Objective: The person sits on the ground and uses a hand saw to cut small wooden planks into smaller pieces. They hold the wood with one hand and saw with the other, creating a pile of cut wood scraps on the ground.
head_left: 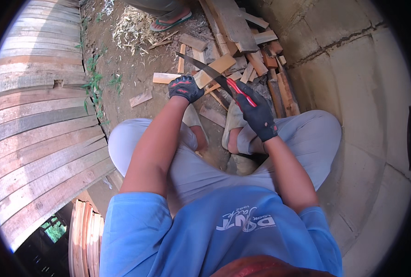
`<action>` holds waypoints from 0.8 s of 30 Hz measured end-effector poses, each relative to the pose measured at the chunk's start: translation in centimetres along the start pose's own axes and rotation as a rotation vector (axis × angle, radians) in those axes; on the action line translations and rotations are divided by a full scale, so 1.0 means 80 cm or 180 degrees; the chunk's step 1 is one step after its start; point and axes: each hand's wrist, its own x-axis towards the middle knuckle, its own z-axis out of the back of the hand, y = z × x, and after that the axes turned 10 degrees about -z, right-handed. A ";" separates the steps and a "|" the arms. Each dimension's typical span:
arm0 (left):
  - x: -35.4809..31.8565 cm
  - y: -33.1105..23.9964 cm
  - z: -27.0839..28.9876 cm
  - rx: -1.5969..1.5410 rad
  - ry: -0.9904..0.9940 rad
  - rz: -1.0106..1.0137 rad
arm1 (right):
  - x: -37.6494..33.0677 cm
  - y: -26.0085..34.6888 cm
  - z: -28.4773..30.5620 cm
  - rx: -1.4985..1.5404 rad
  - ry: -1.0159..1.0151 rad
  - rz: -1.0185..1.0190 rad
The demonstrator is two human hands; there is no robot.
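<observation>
Left hand [186, 88] clamped on the near-left end of a wood piece [223, 63]. Right hand [256, 110] wrapped round a red-handled blade [190, 60], which runs forward-left from that grip, crossing the wood. Offcuts [192, 42] lie scattered beyond both grips.

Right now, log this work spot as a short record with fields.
Left grip: black-gloved hand, holding a flat pale wooden piece
Right grip: black-gloved hand, holding a long dark blade with red handle
Blade position: across the wooden piece in view; contact unclear
Ground ahead: scattered wood offcuts, pale shavings
Left side: weathered wooden planks
Others nearby: another person's sandalled foot
</observation>
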 end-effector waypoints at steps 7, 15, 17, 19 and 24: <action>-0.004 0.005 -0.013 -0.0149 -0.0239 0.0059 | -0.002 0.023 0.028 -0.0359 0.0301 0.0066; 0.004 0.016 -0.022 -0.0239 -0.0190 0.0097 | -0.035 0.053 0.144 -0.0287 0.0098 -0.0554; 0.005 0.015 -0.021 -0.0233 -0.0205 0.0116 | -0.059 0.048 0.160 -0.0500 -0.0058 -0.0167; 0.001 0.013 -0.022 -0.0214 -0.0203 0.0117 | -0.073 0.047 0.160 -0.0845 -0.0102 0.0133; -0.002 0.016 -0.026 -0.0294 -0.0244 0.0085 | -0.005 0.045 0.080 -0.0301 0.0134 -0.0053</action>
